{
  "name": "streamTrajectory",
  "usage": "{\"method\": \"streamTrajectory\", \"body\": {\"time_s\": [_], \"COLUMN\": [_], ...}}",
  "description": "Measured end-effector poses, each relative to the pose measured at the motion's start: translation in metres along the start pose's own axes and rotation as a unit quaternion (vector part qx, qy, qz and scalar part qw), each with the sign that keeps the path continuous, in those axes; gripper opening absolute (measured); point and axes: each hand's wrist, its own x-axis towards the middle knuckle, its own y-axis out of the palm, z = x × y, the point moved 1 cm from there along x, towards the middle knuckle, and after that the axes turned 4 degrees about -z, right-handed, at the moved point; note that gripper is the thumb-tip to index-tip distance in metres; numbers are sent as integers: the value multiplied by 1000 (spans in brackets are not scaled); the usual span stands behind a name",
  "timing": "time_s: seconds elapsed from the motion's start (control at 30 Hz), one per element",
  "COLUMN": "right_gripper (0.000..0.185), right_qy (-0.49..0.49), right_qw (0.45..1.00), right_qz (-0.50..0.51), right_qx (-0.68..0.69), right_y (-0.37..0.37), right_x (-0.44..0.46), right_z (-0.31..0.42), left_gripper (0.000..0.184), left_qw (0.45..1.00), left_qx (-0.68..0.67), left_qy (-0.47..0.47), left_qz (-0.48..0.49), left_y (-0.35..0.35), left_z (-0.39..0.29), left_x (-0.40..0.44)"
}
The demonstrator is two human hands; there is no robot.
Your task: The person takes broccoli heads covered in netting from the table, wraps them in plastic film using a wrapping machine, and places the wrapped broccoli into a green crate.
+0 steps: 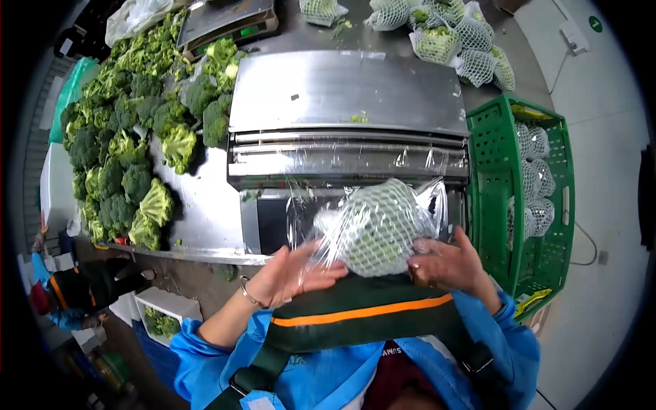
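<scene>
**Wrapped bundle sits between two open hands**

Here at the near edge of the metal tabletop (pixel 205 212), all eyes are on the netted bundle (pixel 379 229), pale green in its white mesh, with clear film (pixel 328 232) stretched around it and catching the light. The left hand (pixel 301 273) is open, fingers extended flat against the film on the bundle's left side. Over on the other side, the right hand (pixel 447 263) is open too, thumb raised and fingers loosely bent at the bundle's lower right.

Just beyond them stands the metal machine (pixel 348 92), slotted bars along its front and more film draped over them. Look left: a big broccoli pile (pixel 109 157) covers the left side of the tabletop, florets and cut stems all jumbled, running back towards the scale (pixel 222 24) at the far edge. At the far right corner, several netted heads (pixel 475 44) lie in a cluster, and to the right of the machine the green crate (pixel 495 171) holds more white-meshed pieces. Down on the floor at the left, a white box (pixel 167 301) contains broccoli, with a co-worker (pixel 75 287) in blue sleeves farther left.
</scene>
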Motion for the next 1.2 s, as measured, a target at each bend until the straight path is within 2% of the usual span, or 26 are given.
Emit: {"method": "streamTrajectory", "body": {"time_s": [0.03, 0.07, 0.1, 0.13, 0.17, 0.2, 0.23, 0.27, 0.3, 0.33, 0.37, 0.4, 0.43, 0.47, 0.5, 0.57, 0.6, 0.63, 0.67, 0.8, 0.93, 1.03, 1.07, 1.13, 1.17, 1.2], "right_gripper": [60, 39, 32, 25, 20, 20, 21, 23, 23, 23, 25, 26, 29, 33, 34, 36, 39, 38, 37, 40, 50, 59, 63, 97, 115, 110], "right_qy": [-62, -176, -287, -388, -387, -394, -360, -319, -267, -236, -187, -138, -93, -98, -145, -157, -150, -123, -86, 8, 23, -48, -91, -200, -253, -311], "right_qw": [995, 954, 895, 811, 833, 826, 880, 913, 932, 943, 957, 961, 945, 941, 936, 842, 888, 912, 936, 984, 995, 993, 990, 972, 959, 947], "right_qz": [-42, -200, -240, -272, -314, -351, -302, -248, -214, -194, -124, -53, -175, -159, -310, -398, -382, -360, -318, -156, -11, 50, 57, 53, 47, 30], "right_qx": [61, -136, -244, -344, -240, -198, -74, 50, 120, 132, 181, 233, 261, 283, -87, -329, -207, -151, -121, -88, -98, -93, -92, -109, -118, -75], "right_y": [9, 9, 6, 11, 21, 21, 17, 11, 10, 8, -10, -23, -29, -82, -83, -71, -68, -65, -66, -53, -22, -4, -1, -9, -13, -11], "right_x": [-2, 11, 20, 24, 28, 31, 28, 20, 8, -8, -18, -25, -20, -3, 10, 58, 82, 87, 78, 22, -4, -10, -12, -28, -36, -37], "right_z": [-13, -26, -39, -50, -54, -55, -51, -43, -37, -33, -37, -43, -56, -97, -121, -165, -179, -185, -188, -162, -120, -89, -79, -71, -67, -55], "left_gripper": [54, 43, 25, 22, 21, 22, 24, 27, 28, 29, 30, 28, 28, 27, 25, 22, 21, 21, 20, 18, 19, 21, 30, 38, 41, 43], "left_qw": [968, 875, 730, 602, 614, 720, 812, 877, 916, 938, 946, 936, 927, 914, 891, 880, 901, 922, 939, 980, 994, 997, 993, 993, 969, 899], "left_qx": [218, 425, 572, 656, 632, 499, 347, 181, 68, -49, -88, -130, -180, -229, -176, -99, 24, 147, 180, 120, 93, 48, -16, 83, 240, 431], "left_qy": [68, 129, 237, 338, 342, 337, 331, 316, 285, 248, 221, 212, 186, 158, 136, -3, -13, 26, 43, 11, -2, -12, -114, -73, -7, 73], "left_qz": [-99, -190, -288, -305, -326, -345, -332, -312, -274, -237, -220, -247, -271, -295, -397, -464, -433, -356, -289, -159, -55, 65, 30, -44, -55, -20], "left_y": [-2, -2, -3, 7, 6, 4, -7, -20, -31, -42, -51, -63, -85, -110, -132, -136, -136, -131, -126, -104, -64, -8, 32, 48, 57, 79], "left_z": [3, 4, 8, 5, 4, 0, -8, -14, -13, -11, -1, 13, 31, 52, 79, 105, 111, 115, 122, 125, 96, 57, 39, 44, 52, 62], "left_x": [1, 7, 15, 20, 27, 35, 40, 40, 35, 29, 15, 0, -9, -15, -11, 19, 37, 55, 68, 82, 93, 99, 88, 103, 116, 126]}}
